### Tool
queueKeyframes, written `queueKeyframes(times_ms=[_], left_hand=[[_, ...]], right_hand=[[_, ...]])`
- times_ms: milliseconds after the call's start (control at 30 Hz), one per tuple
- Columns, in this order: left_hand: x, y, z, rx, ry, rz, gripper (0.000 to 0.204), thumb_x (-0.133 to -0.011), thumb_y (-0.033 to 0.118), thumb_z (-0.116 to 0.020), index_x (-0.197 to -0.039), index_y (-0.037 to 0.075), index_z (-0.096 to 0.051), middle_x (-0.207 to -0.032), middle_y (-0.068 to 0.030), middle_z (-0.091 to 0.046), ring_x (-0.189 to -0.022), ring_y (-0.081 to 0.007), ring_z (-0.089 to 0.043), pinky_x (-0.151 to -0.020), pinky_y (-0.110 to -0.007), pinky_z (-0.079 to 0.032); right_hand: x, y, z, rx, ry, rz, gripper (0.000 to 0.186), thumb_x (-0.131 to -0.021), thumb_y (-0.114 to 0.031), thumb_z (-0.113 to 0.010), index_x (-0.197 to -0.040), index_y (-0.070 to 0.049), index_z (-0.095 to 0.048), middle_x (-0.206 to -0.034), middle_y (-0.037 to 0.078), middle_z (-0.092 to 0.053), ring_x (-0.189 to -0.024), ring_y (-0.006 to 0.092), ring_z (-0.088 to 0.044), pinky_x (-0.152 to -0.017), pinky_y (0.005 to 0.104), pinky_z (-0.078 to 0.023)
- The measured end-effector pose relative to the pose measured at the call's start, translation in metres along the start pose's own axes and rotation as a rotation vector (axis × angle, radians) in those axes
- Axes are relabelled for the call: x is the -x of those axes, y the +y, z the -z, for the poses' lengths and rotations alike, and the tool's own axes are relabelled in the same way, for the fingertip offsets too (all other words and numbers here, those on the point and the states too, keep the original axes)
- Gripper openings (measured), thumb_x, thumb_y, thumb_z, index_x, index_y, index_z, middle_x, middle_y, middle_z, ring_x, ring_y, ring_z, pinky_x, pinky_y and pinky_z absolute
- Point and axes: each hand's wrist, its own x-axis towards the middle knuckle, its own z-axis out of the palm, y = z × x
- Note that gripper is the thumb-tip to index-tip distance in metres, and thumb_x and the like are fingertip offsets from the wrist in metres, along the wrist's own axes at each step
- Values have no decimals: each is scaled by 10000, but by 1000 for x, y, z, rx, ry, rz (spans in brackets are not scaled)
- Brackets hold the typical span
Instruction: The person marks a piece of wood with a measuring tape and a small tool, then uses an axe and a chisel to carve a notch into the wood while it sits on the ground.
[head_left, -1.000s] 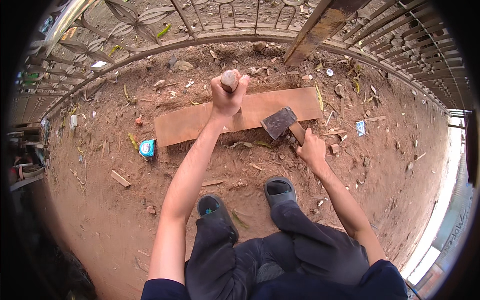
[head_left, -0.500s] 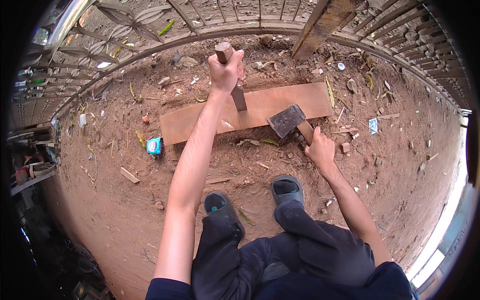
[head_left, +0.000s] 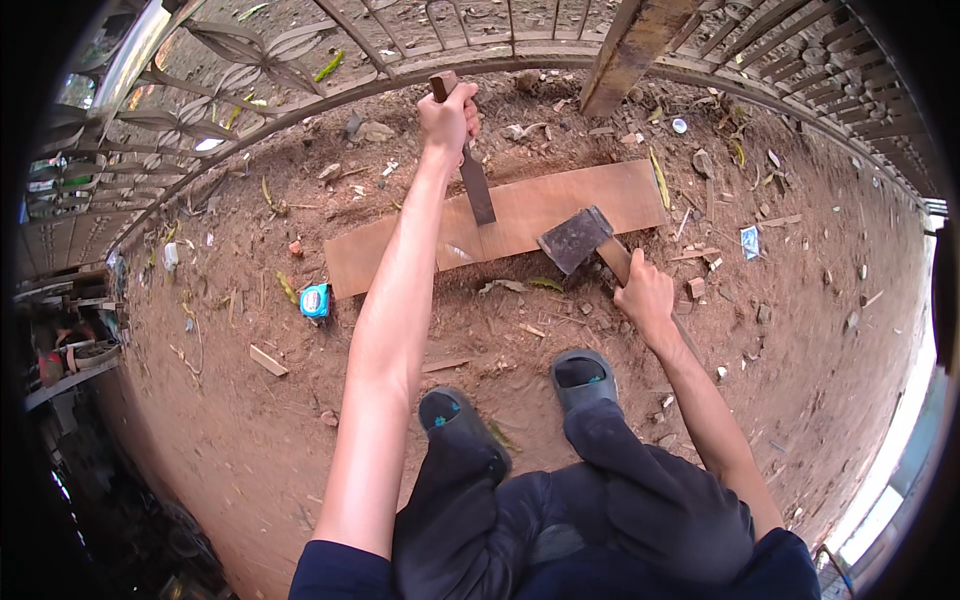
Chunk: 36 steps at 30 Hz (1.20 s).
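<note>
A long reddish-brown wooden board (head_left: 590,197) lies on the dirt in front of me. My left hand (head_left: 448,124) is wrapped round a chisel (head_left: 477,196) with a flat, dark brown blade. The chisel's lower end meets the board near its middle, and its top leans away from me. Closed on the wooden handle of an axe is my right hand (head_left: 645,296). The dark metal axe head (head_left: 576,240) is over the board's near edge, right of the chisel; whether it touches the board I cannot tell. My left forearm hides part of the board.
A blue tape measure (head_left: 315,301) rests by the board's left end. Beyond the board runs a metal fence (head_left: 440,62) with a wooden post (head_left: 630,60) leaning on it. Wood scraps, stones and litter dot the ground. My sandalled feet (head_left: 583,378) stand near the board.
The whole view has shifted slightly. The chisel's top looks a little farther from me. Both hands keep their holds, and the axe head stays about the same place over the board.
</note>
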Motion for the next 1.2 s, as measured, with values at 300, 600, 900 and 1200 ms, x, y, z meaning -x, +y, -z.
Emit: queueKeyframes(times_ms=[300,600,900,1200], left_hand=[[95,1,-3,-117,-173,-416,258,-876,62,-652,-671,76,-496,-517,13,-460,-404,-71,-431,-381,-264,-330],[125,1,-30,-425,-327,-686,287,-849,82,-713,-639,54,-521,-557,53,-453,-525,-31,-407,-468,-254,-315],[67,4,-8,3,-246,-305,256,-912,52,-646,-704,71,-498,-529,13,-455,-415,-69,-411,-379,-253,-319],[65,15,21,119,-76,-285,314,-919,99,-589,-663,117,-409,-514,27,-364,-408,-87,-340,-406,-271,-297]], right_hand=[[3,1,-3,-12,15,-17,390,-693,-120,-735,-987,-5,-505,-806,208,-688,-739,378,-704,-657,457,-568],[5,1,-5,-3,53,-14,421,-687,-153,-769,-985,-17,-506,-811,209,-690,-747,374,-704,-668,460,-569],[6,-2,-8,-17,67,-20,425,-689,-158,-778,-986,-21,-507,-792,195,-691,-746,370,-703,-668,452,-566],[8,-2,-6,-32,72,-25,411,-689,-142,-782,-977,-15,-517,-784,195,-689,-748,368,-703,-666,447,-565]])
